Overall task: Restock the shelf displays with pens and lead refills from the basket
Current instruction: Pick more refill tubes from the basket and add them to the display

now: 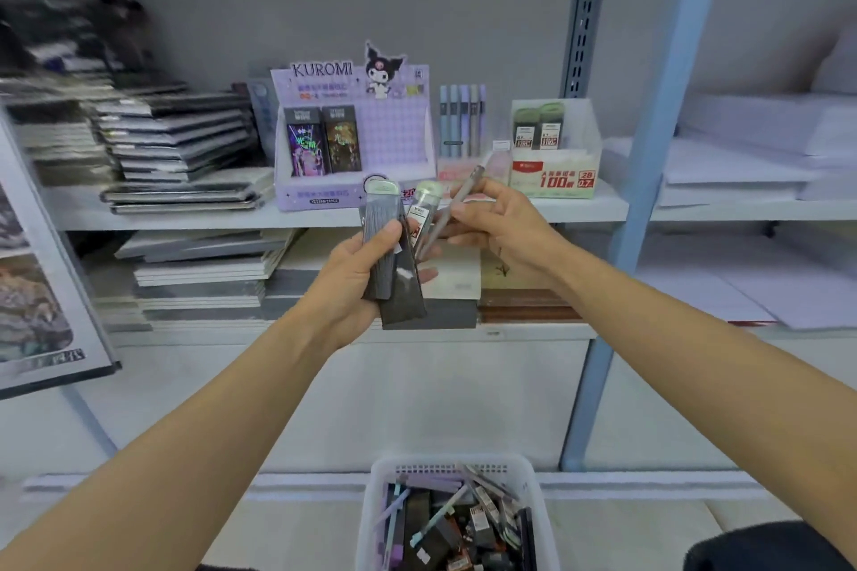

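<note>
Restocking looks far from done: the basket [376,494] is heaped, the Kuromi display [394,132] holds two packs [324,141] with bare room beside them, the refill box [582,139] two. The left hand [354,276] grips dark packs [396,278] and a tube [424,213], the right hand [508,227] pinches a pen [457,204], both just before the shelf [603,210] edge, the post [649,153] well right.

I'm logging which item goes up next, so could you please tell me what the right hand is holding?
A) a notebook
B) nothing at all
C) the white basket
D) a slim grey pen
D: the right hand pinches a slim grey pen by its shaft, while the left hand holds the dark packs.
</note>
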Action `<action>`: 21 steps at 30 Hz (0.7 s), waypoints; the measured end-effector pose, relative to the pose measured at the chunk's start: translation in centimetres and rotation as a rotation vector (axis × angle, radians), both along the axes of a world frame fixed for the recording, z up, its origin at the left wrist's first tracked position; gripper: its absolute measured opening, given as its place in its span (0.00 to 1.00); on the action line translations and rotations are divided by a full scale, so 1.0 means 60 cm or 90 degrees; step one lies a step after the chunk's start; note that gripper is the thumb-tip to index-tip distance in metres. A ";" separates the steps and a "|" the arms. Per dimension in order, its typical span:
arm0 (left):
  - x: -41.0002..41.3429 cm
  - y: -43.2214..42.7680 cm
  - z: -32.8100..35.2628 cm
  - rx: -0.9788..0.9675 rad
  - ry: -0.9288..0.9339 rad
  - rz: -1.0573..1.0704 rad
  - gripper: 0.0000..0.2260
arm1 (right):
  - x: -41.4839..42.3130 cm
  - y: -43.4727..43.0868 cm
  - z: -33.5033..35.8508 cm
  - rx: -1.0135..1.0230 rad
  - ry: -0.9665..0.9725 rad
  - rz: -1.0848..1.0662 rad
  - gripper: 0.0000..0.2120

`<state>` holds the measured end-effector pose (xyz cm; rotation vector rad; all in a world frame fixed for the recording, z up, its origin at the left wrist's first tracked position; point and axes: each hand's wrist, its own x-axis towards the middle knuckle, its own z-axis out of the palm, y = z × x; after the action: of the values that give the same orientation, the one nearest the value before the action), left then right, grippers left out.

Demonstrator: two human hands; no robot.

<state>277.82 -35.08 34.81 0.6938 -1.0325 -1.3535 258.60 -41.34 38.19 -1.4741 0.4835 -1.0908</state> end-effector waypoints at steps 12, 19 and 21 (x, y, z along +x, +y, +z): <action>-0.005 -0.016 0.062 -0.057 0.000 0.037 0.13 | -0.006 -0.013 0.087 -0.047 -0.108 -0.165 0.06; -0.004 -0.054 0.103 -0.046 -0.060 0.066 0.16 | -0.053 -0.052 0.174 -0.165 -0.037 -0.266 0.06; -0.003 -0.069 0.117 -0.037 -0.043 0.064 0.15 | -0.073 -0.072 0.204 -0.210 -0.025 -0.330 0.06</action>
<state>277.66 -39.22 41.81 0.7427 -1.0715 -1.2159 254.24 -45.66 50.42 -1.6528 0.7071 -1.6664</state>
